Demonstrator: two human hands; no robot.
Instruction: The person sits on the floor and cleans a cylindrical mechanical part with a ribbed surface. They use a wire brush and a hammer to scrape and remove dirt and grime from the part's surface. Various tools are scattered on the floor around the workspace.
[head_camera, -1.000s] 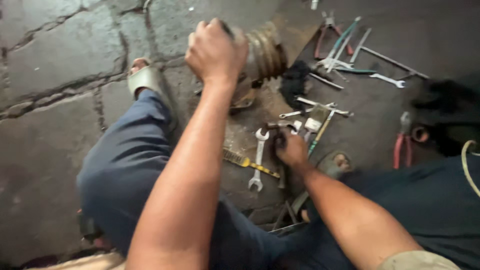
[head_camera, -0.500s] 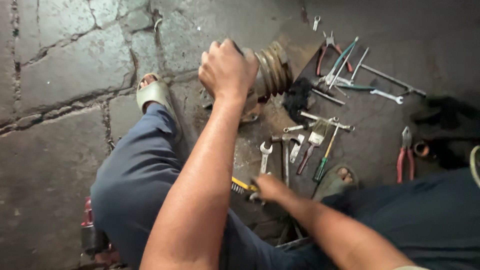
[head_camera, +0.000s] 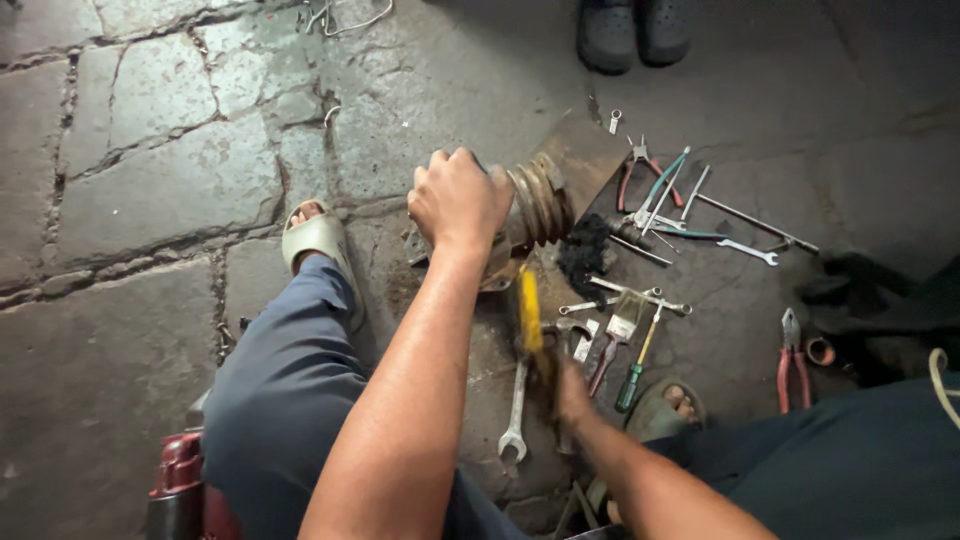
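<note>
My left hand (head_camera: 458, 198) grips the top of a metal machine part on the stone floor, beside its grooved pulley (head_camera: 538, 200). My right hand (head_camera: 568, 388) is closed on a yellow-handled tool (head_camera: 529, 310), which is blurred and points up toward the part's base. Just left of my right hand a silver spanner (head_camera: 514, 412) lies flat on the floor.
Loose tools lie to the right: red pliers (head_camera: 789, 358), a green-handled screwdriver (head_camera: 634, 372), a brush (head_camera: 620, 330), spanners (head_camera: 745, 250) and cutters (head_camera: 640, 170). A black rag (head_camera: 583, 255) lies by the pulley. Another person's dark shoes (head_camera: 632, 32) stand at the top. My sandalled feet (head_camera: 318, 240) flank the work.
My right hand has left the tool pile, taken hold of the yellow-handled tool and lifted it toward the machine part. My left hand has stayed on the part.
</note>
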